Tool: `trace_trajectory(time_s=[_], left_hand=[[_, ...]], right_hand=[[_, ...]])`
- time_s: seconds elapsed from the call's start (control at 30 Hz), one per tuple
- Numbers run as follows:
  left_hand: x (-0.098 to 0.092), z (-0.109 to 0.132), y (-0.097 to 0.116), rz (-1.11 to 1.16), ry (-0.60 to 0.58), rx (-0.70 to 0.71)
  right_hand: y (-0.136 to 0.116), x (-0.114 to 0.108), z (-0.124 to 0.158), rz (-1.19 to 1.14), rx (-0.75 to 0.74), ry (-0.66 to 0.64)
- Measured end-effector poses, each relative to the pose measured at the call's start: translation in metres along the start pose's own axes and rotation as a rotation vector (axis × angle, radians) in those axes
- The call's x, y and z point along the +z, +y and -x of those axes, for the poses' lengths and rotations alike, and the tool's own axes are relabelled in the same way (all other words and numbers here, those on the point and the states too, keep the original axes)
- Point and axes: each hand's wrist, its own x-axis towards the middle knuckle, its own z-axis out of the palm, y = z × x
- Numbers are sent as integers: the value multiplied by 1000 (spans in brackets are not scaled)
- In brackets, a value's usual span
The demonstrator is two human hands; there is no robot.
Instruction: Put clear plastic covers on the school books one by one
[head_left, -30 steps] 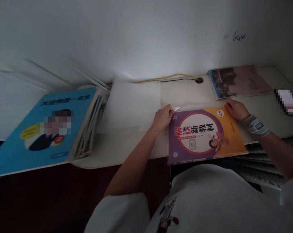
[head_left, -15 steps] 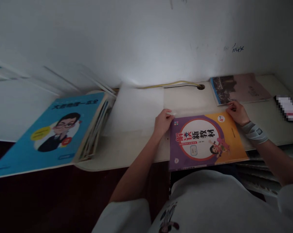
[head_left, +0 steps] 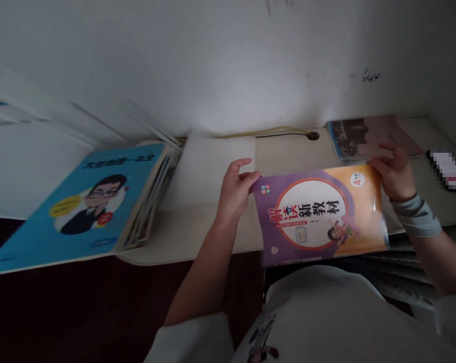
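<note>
A purple and orange book (head_left: 311, 217) with a glossy cover lies face up in front of me, its near edge past the front of the table. At its upper left corner is my left hand (head_left: 235, 189), thumb against the corner and index finger stretched away from it. My right hand (head_left: 396, 174), with a grey band around the wrist, grips the upper right corner between thumb and curled fingers. The top edge looks raised off the table. Under the hands, the book's back is hidden.
A stack topped by a blue book (head_left: 76, 206) stands at the left. White paper (head_left: 209, 166) lies on the table (head_left: 197, 237). A brownish book (head_left: 375, 136) and a phone (head_left: 449, 169) are at the right. A yellow cable (head_left: 258, 132) runs along the wall to a hole.
The purple and orange book has come up closer and its right side is raised. My right hand has shifted right, and my left hand has moved slightly left with its index finger lifting away.
</note>
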Motion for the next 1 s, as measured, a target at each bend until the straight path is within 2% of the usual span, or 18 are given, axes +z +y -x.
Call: trace_trajectory(time_s=[0.07, 0.17, 0.23, 0.3, 0.4, 0.53, 0.73, 0.83, 0.93, 1.0], left_hand=[[-2, 3, 8, 24, -27, -15], [-5, 10, 16, 16, 0, 29], [-7, 15, 18, -14, 7, 74], [-10, 20, 20, -62, -23, 117], [-18, 27, 21, -189, -95, 181], [-24, 31, 20, -291, -196, 204], [-23, 29, 24, -409, -209, 118], [-22, 27, 29, -462, -245, 85], [-21, 19, 24, -455, -276, 92], [-17, 11, 12, -374, -275, 55]], right_hand=[[-10, -2, 0, -49, 76, -50], [-18, -2, 1, -118, 181, -108], [-19, -2, 2, -135, 190, -116], [-19, -3, 6, -89, 116, -85], [-17, -10, 13, 98, -47, -45], [-16, -24, 18, 238, -140, -193], [-23, -36, 9, 283, 13, -443], [-26, -37, 3, 339, 56, -526], [-22, -33, -2, 319, 62, -524], [-12, -27, -5, 224, 129, -489]])
